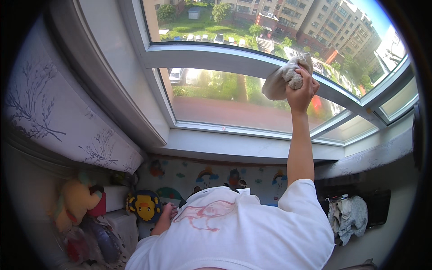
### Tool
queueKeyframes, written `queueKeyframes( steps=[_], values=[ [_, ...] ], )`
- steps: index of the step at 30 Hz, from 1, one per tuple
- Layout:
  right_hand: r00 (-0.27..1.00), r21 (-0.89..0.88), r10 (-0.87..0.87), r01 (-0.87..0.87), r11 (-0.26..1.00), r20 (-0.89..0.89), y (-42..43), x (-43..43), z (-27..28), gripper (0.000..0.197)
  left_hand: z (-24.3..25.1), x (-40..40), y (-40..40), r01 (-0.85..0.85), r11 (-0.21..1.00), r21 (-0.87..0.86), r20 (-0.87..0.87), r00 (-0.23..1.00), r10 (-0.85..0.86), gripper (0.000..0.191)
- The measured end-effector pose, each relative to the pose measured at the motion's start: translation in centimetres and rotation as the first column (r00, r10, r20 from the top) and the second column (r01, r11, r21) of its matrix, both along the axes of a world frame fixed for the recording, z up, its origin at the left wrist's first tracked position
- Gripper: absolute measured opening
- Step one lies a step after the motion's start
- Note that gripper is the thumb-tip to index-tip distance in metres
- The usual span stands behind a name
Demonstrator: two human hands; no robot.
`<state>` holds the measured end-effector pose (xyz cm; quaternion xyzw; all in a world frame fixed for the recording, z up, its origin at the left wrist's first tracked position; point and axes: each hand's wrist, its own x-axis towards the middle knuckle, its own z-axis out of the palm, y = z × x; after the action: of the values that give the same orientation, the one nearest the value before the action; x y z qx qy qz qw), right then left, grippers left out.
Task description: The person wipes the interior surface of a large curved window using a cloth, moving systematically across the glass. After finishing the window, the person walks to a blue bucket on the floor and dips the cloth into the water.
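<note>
My right hand point(302, 92) grips a bunched, light grey-beige cloth point(281, 82) at the end of an outstretched arm. The cloth lies over the white horizontal bar point(216, 60) of the window frame and overlaps the panes above and below it. Part of the cloth is squeezed into a lump under my fingers. Below the bar, the lower window pane point(209, 108) looks hazy. My left hand point(169, 211) hangs low beside my white T-shirt, its fingers partly curled near a yellow duck-faced round object point(145, 206). Whether that hand holds anything is unclear.
A white sill point(219, 143) runs beneath the window. Curtains with a branch pattern point(98, 145) hang at the left. Plush toys point(76, 199) and bagged items point(91, 239) are piled lower left. Several clothes point(349, 214) hang at the right. Parked cars and buildings show through the glass.
</note>
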<state>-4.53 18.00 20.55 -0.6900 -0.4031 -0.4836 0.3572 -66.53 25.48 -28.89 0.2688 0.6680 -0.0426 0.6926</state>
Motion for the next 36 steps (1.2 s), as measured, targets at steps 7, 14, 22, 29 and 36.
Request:
queueKeyframes(
  steps=[7, 14, 22, 29, 36],
  values=[
    [0.983, 0.067, -0.172, 0.176, 0.982, -0.063, -3.9, 3.7, -0.9, 0.047, -1.1, 3.7, 1.8, 0.110, 0.993, -0.051, -0.096, 0.989, -0.115, 0.029],
    [0.972, 0.041, -0.213, 0.218, 0.975, -0.103, -3.3, 3.0, 0.0, 0.042, 0.1, 9.2, 2.3, 0.153, 0.988, -0.028, -0.077, 0.985, -0.155, 0.028],
    [0.993, -0.182, -0.014, -0.008, 0.983, -0.117, 5.0, -3.9, 2.0, 0.031, 0.5, 11.6, 0.4, 0.068, 0.997, 0.025, -0.120, 0.991, -0.064, 0.029],
    [0.978, -0.292, 0.183, -0.204, 0.934, -0.098, 14.2, -8.8, 3.4, 0.026, -4.6, 13.1, -5.5, 0.157, 0.985, 0.071, -0.107, 0.983, -0.149, 0.020],
    [0.916, -0.238, 0.367, -0.398, 0.886, -0.164, 11.4, -7.0, 2.9, 0.030, -7.0, 9.2, -7.5, 0.055, 0.999, 0.004, -0.024, 0.998, -0.054, 0.024]
  ],
)
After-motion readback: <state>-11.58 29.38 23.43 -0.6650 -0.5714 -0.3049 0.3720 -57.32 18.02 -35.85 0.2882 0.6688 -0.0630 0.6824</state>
